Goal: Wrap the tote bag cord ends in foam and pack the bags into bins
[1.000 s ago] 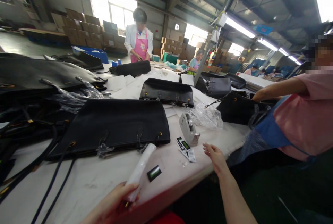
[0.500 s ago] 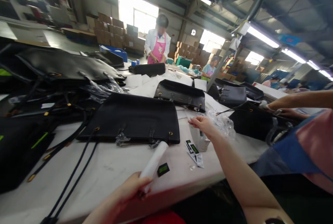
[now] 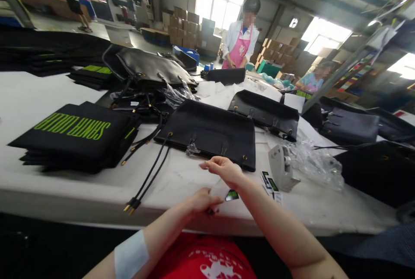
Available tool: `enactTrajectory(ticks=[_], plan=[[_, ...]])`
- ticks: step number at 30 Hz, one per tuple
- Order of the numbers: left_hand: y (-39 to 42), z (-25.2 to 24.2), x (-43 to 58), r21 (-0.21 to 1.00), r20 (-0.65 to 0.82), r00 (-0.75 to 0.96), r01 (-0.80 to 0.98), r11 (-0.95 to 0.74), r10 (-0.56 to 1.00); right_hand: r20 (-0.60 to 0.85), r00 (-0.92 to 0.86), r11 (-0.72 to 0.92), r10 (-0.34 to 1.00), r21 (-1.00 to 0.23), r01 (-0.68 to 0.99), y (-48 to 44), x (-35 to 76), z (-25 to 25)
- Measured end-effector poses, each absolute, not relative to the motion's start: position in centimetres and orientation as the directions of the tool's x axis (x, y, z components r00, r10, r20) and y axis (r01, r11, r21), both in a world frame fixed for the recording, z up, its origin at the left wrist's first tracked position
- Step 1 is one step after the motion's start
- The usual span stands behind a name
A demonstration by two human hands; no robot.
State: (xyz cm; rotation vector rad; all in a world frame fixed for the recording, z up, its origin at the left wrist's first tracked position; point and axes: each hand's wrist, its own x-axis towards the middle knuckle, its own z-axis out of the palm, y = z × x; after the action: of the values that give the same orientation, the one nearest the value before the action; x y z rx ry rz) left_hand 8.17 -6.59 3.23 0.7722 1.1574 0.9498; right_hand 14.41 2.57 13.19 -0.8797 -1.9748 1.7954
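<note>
My left hand [image 3: 205, 200] is closed around a white paper roll [image 3: 220, 189], near the table's front edge. Just above the roll, my right hand [image 3: 223, 169] makes a pinch; whatever its fingertips hold is too small to make out. Behind both hands a black handbag [image 3: 210, 129] lies on the table, with plastic wrap [image 3: 193, 149] around its handle and two black cords [image 3: 151, 171] trailing forward. A small black tag with green print [image 3: 231, 195] lies beside the roll, partly hidden by it. Farther right are more tags [image 3: 270, 186] and a grey tape dispenser [image 3: 282, 167].
Folded black bags with green lettering [image 3: 73, 134] are stacked at the left. Crumpled clear plastic [image 3: 319, 164] lies right of the dispenser. More black handbags [image 3: 264, 114] are spread over the white table [image 3: 65, 188]. A co-worker in a pink apron [image 3: 241, 47] stands across it.
My right hand has come from beside the dispenser to above the paper roll, still pinched. My left hand keeps hold of the roll. The view has turned left, bringing the stacked bags into sight.
</note>
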Motion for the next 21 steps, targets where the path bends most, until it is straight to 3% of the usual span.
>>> enactTrajectory(ticks=[5,10,21], plan=[[-6.5,3.4,8.0,0.889,-0.404,0.095,-0.193,0.415,0.910,-0.294,-0.744,-0.131,0.600,-0.954,0.271,1.8,15.2,11.5],[-6.5,3.4,7.7,0.868,-0.400,0.135,-0.262,0.422,0.906,-0.294,-0.731,-0.146,0.616,-0.954,0.261,0.9,18.1,11.6],[-6.4,3.0,7.6,0.862,-0.375,0.179,-0.294,0.413,0.910,-0.291,-0.674,-0.365,0.679,-0.930,0.034,0.5,22.5,10.8]])
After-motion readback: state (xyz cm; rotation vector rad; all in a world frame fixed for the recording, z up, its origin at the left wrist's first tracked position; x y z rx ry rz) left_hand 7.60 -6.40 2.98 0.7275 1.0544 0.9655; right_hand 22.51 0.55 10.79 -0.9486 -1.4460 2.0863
